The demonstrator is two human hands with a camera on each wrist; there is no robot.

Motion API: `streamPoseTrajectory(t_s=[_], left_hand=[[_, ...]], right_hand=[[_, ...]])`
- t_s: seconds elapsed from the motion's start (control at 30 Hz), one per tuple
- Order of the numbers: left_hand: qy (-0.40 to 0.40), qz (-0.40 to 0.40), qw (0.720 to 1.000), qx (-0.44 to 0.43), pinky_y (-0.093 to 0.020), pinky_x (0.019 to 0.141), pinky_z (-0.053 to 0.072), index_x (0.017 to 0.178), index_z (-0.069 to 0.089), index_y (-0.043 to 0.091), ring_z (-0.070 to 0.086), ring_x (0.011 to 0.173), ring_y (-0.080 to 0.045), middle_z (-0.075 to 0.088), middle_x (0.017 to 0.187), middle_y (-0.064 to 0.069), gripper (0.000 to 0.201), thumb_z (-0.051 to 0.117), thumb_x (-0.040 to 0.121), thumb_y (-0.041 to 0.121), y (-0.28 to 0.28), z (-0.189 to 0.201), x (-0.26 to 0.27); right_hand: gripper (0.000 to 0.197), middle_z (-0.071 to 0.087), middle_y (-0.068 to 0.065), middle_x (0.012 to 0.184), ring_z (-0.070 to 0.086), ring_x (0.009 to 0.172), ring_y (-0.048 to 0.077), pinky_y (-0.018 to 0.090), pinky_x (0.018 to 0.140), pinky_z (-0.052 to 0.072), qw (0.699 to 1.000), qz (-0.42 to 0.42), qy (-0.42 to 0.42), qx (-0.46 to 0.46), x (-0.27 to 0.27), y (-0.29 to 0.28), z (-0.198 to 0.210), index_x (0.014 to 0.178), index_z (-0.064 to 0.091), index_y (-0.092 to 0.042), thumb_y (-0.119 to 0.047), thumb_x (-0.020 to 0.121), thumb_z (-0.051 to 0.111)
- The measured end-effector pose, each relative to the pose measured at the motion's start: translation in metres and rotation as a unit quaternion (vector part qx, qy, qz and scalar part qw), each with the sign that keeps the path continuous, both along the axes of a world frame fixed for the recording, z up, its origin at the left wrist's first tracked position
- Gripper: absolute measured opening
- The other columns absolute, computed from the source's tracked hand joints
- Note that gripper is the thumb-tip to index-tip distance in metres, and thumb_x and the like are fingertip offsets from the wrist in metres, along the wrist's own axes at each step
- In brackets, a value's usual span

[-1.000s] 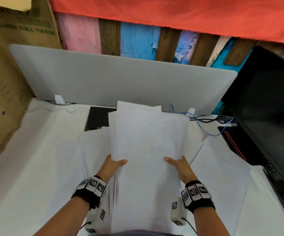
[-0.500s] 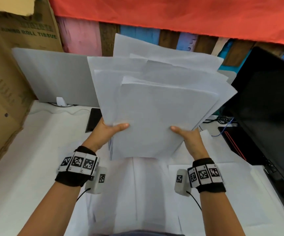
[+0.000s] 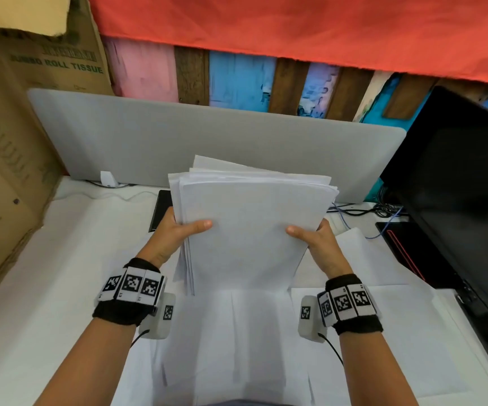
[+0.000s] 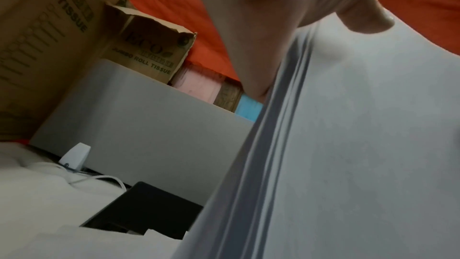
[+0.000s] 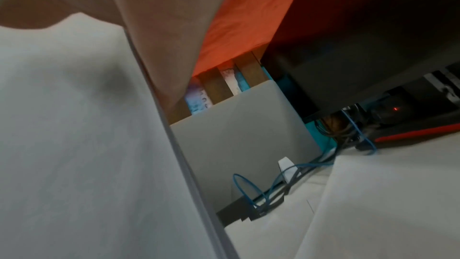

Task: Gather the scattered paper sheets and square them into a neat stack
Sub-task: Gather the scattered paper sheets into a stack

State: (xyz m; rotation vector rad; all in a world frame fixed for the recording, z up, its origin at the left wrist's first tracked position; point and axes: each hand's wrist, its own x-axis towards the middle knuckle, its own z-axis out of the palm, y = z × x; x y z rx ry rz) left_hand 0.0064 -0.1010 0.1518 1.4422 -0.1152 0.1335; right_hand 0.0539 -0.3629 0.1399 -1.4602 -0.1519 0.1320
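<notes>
Paper stack [image 3: 245, 230]: held upright at centre of the head view, lower edge down on the loose sheets [image 3: 236, 332] lying at bottom centre; top edges uneven, several sheets poking above the front one; layered edges visible along the left side in the left wrist view [image 4: 273, 125].
Left hand [image 3: 175, 232]: grips the stack's left edge, thumb laid across the front sheet, fingers hidden behind the paper.
Right hand [image 3: 316, 238]: grips the stack's right edge, thumb on the front sheet, fingers behind and out of sight.
Wrist bands: black, with square-patterned markers, one on each wrist, lower left [image 3: 131, 285] and lower right [image 3: 348, 303] of the head view.
More sheets [image 3: 383, 317]: flat on the white desk [image 3: 46, 288], lower right of the frame.
Grey divider panel [image 3: 178, 142]: upright across the middle of the frame, behind the stack.
Cardboard box [image 3: 11, 127]: left edge, printed JUMBO ROLL TISSUE.
Black monitor [image 3: 456, 200]: right edge of the frame.
Blue cable [image 5: 248, 190]: looped at the foot of the panel, right of the stack.
Dark flat object [image 4: 149, 210]: on the desk behind the left hand, partly hidden.
Red cloth [image 3: 295, 24]: across the top of the frame.
</notes>
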Motion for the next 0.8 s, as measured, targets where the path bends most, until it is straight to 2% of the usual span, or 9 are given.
streamPoseTrajectory(t_s=[0.1, 0.23, 0.3, 0.37, 0.47, 0.57, 0.63, 0.7, 0.8], left_hand=[[-0.003, 0.003, 1.0, 0.026, -0.01, 0.07, 0.051, 0.101, 0.057, 0.029, 0.066, 0.087, 0.005, 0.072, 0.088, 0.023, 0.078, 0.085, 0.032, 0.054, -0.007, 0.004, 0.002], [0.011, 0.067, 0.998, 0.01, -0.013, 0.067, 0.052, 0.093, 0.063, 0.021, 0.068, 0.079, 0.003, 0.073, 0.079, 0.021, 0.047, 0.082, 0.051, 0.03, -0.003, -0.005, 0.009], [0.054, 0.067, 0.996, 0.018, -0.02, 0.073, 0.055, 0.099, 0.061, 0.019, 0.067, 0.078, 0.004, 0.073, 0.079, 0.019, 0.034, 0.075, 0.069, 0.012, -0.005, -0.026, 0.007], [0.112, 0.052, 0.992, 0.036, -0.029, 0.089, 0.053, 0.106, 0.058, 0.023, 0.066, 0.081, 0.005, 0.071, 0.088, 0.017, 0.037, 0.069, 0.076, 0.004, -0.011, -0.051, -0.001], [0.127, 0.042, 0.99, 0.041, -0.029, 0.093, 0.048, 0.099, 0.059, 0.032, 0.066, 0.082, 0.008, 0.071, 0.085, 0.021, 0.036, 0.07, 0.076, 0.005, -0.016, -0.059, -0.008], [0.078, 0.082, 0.993, 0.02, -0.015, 0.076, 0.053, 0.093, 0.059, 0.029, 0.066, 0.077, 0.009, 0.072, 0.077, 0.022, 0.034, 0.071, 0.074, 0.003, -0.014, -0.04, -0.005], [0.025, 0.109, 0.994, 0.007, -0.01, 0.064, 0.052, 0.089, 0.061, 0.024, 0.066, 0.073, 0.006, 0.072, 0.074, 0.024, 0.03, 0.076, 0.065, 0.015, -0.012, -0.02, -0.004], [-0.025, 0.128, 0.991, -0.007, -0.011, 0.061, 0.051, 0.088, 0.062, 0.02, 0.067, 0.072, 0.003, 0.072, 0.076, 0.022, 0.032, 0.072, 0.058, 0.027, -0.009, -0.004, -0.005], [-0.058, 0.14, 0.988, -0.033, -0.012, 0.06, 0.051, 0.087, 0.062, 0.02, 0.067, 0.071, 0.003, 0.073, 0.075, 0.021, 0.033, 0.073, 0.058, 0.03, -0.009, 0.007, -0.005]], right_hand=[[0.042, 0.071, -0.008, 0.087, 0.068, 0.08, 0.005, 0.026, 0.075, 0.054, 1.0, 0.004, -0.025, -0.003, 0.0, 0.009, 0.011, 0.093, 0.063, -0.022, -0.008, 0.055, 0.075], [0.033, 0.069, -0.005, 0.086, 0.068, 0.076, 0.007, 0.019, 0.068, 0.056, 0.999, -0.028, -0.02, 0.001, 0.005, 0.014, 0.011, 0.086, 0.063, -0.021, 0.004, 0.068, 0.074], [0.031, 0.068, -0.001, 0.091, 0.066, 0.084, 0.017, 0.021, 0.072, 0.057, 0.999, -0.022, 0.013, -0.027, 0.003, 0.015, -0.001, 0.088, 0.063, -0.02, 0.004, 0.07, 0.073], [0.031, 0.068, 0.002, 0.092, 0.065, 0.086, 0.022, 0.023, 0.072, 0.057, 0.998, -0.026, 0.043, -0.037, -0.003, 0.019, -0.015, 0.087, 0.064, -0.019, 0.004, 0.069, 0.074], [0.026, 0.068, -0.001, 0.084, 0.066, 0.077, 0.017, 0.018, 0.062, 0.055, 0.996, -0.082, 0.041, -0.012, -0.009, 0.021, -0.015, 0.081, 0.063, -0.018, 0.003, 0.069, 0.074], [0.024, 0.066, -0.006, 0.079, 0.066, 0.061, -0.001, 0.011, 0.055, 0.051, 0.996, -0.091, 0.005, 0.014, -0.011, 0.018, 0.001, 0.079, 0.062, -0.02, 0.002, 0.074, 0.07], [0.022, 0.066, -0.005, 0.081, 0.066, 0.061, -0.005, 0.011, 0.056, 0.051, 0.996, -0.083, -0.022, 0.017, -0.011, 0.016, 0.011, 0.081, 0.062, -0.02, 0.0, 0.076, 0.068], [0.021, 0.066, -0.004, 0.084, 0.066, 0.063, -0.005, 0.011, 0.056, 0.051, 0.996, -0.079, -0.041, 0.023, -0.009, 0.013, 0.017, 0.084, 0.061, -0.021, -0.001, 0.078, 0.066], [0.021, 0.066, -0.005, 0.086, 0.066, 0.067, -0.004, 0.012, 0.059, 0.051, 0.996, -0.071, -0.053, 0.029, -0.007, 0.01, 0.017, 0.086, 0.062, -0.021, -0.002, 0.08, 0.064]])
